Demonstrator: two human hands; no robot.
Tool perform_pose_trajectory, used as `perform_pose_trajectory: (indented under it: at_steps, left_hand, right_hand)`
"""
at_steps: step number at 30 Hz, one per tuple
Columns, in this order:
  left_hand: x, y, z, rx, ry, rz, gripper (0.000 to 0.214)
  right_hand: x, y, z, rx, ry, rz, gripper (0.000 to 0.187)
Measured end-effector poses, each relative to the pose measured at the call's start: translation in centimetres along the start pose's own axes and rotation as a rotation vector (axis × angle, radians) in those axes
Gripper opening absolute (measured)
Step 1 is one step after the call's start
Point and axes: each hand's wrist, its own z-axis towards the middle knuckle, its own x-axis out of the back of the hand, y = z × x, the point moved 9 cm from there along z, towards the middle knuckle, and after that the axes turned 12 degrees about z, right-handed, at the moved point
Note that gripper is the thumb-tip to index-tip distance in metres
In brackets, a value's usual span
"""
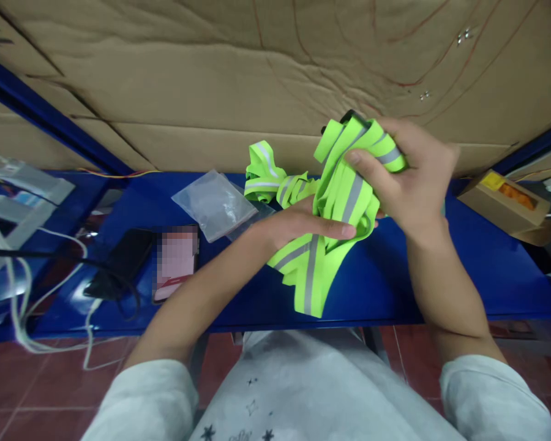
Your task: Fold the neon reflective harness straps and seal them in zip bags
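A bundle of neon yellow-green reflective strap (344, 190) with a grey stripe is gathered in both my hands above the blue shelf. My right hand (408, 171) grips its upper part, thumb across the folds. Lower down, my left hand (312, 223) is closed around the middle, its thumb pressed on the strap. Loose folds hang below the left hand. A black piece (352, 115) shows at the top of the bundle. Behind my left hand lies a second bundle of the same strap (264, 174), partly hidden by the hand.
Clear plastic bags (213, 205) lie left of the straps on the blue shelf (381, 288). Farther left are a phone (177, 260), a black device (123, 260) and tangled white cables (22, 294). At right stands a small cardboard box (505, 205). A cardboard panel (188, 79) closes the back.
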Motion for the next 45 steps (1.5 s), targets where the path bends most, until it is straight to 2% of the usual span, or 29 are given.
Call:
perform_pose_trajectory:
  at_steps: [1, 3, 5, 7, 9, 11, 13, 15, 17, 19, 21, 23, 26, 28, 30, 32, 35, 37, 39, 40, 42, 45]
  left_hand:
    - [-0.8, -0.6, 0.2, 0.004, -0.018, -0.108, 0.052]
    - [-1.5, -2.2, 0.6, 0.052, 0.021, -0.225, 0.043]
    - [-1.1, -3.4, 0.7, 0.107, 0.087, -0.177, 0.037]
    - [0.5, -3.5, 0.5, 0.121, 0.150, 0.002, 0.039]
    - [2.7, -2.3, 0.2, 0.064, 0.202, 0.241, 0.043]
    - [4.0, -0.7, 0.0, -0.025, 0.186, 0.447, 0.050]
    - [4.0, 0.4, -0.3, -0.065, 0.107, 0.569, 0.054]
    - [3.6, 0.9, -0.6, -0.063, 0.053, 0.646, 0.049]
    - [3.2, 1.3, -1.0, -0.054, 0.060, 0.713, 0.041]
    - [3.1, 1.5, -1.2, -0.053, 0.099, 0.751, 0.037]
    - [2.9, 1.5, -1.3, -0.054, 0.104, 0.760, 0.035]
    - [2.8, 1.2, -1.2, -0.043, 0.079, 0.758, 0.035]
    - [3.1, 1.0, -1.0, -0.029, 0.094, 0.756, 0.042]
    - [3.8, 1.1, -1.0, -0.020, 0.153, 0.756, 0.048]
    - [4.3, 0.9, -1.0, 0.013, 0.178, 0.755, 0.052]
    - [4.6, 0.7, -1.1, 0.043, 0.179, 0.747, 0.051]
    - [4.9, 0.8, -1.3, 0.062, 0.184, 0.723, 0.051]
    - [4.8, 0.8, -1.4, 0.074, 0.153, 0.712, 0.048]
    - [4.5, 0.7, -1.4, 0.079, 0.111, 0.706, 0.039]
    - [4.4, 0.6, -1.4, 0.081, 0.098, 0.694, 0.034]
    - [4.2, 0.4, -1.5, 0.091, 0.107, 0.624, 0.029]
    - [3.8, 0.0, -1.3, 0.103, 0.169, 0.361, 0.029]
  right_hand:
    - [-0.1, -0.4, -0.1, 0.062, 0.016, -0.048, 0.031]
    - [-0.5, -1.0, -0.3, 0.147, -0.003, -0.133, 0.036]
    - [-0.6, -0.9, -0.4, 0.152, -0.046, -0.162, 0.037]
    - [0.3, -0.7, -0.1, 0.107, -0.020, -0.093, 0.035]
    - [1.2, 0.1, 0.1, 0.004, 0.024, 0.050, 0.029]
    - [0.9, 1.7, 0.2, -0.168, 0.003, 0.235, 0.025]
    - [-0.9, 3.5, -0.2, -0.388, -0.092, 0.458, 0.026]
    - [-3.3, 4.6, -1.2, -0.601, -0.207, 0.683, 0.030]
    - [-4.9, 4.7, -1.9, -0.722, -0.267, 0.824, 0.036]
    - [-4.5, 4.4, -1.6, -0.673, -0.209, 0.780, 0.037]
    - [-3.3, 3.4, -0.8, -0.488, -0.145, 0.556, 0.034]
    - [-2.8, 2.4, -0.3, -0.321, -0.148, 0.348, 0.029]
    - [-3.5, 2.5, -0.3, -0.271, -0.184, 0.320, 0.028]
    - [-3.6, 2.8, -0.2, -0.263, -0.156, 0.323, 0.025]
    - [-3.3, 2.4, -0.1, -0.202, -0.130, 0.226, 0.024]
    - [-3.6, 1.3, -0.1, -0.108, -0.182, 0.137, 0.029]
    - [-4.9, -0.1, -0.9, -0.028, -0.400, 0.108, 0.040]
    - [-5.6, -0.3, -1.7, -0.037, -0.527, 0.093, 0.060]
    - [-5.8, -0.3, -2.2, -0.059, -0.589, 0.068, 0.080]
    - [-5.8, -0.3, -2.2, -0.066, -0.598, 0.065, 0.082]
    - [-5.7, -0.3, -2.1, -0.071, -0.600, 0.083, 0.071]
    - [-5.3, 0.1, -1.5, -0.098, -0.564, 0.143, 0.056]
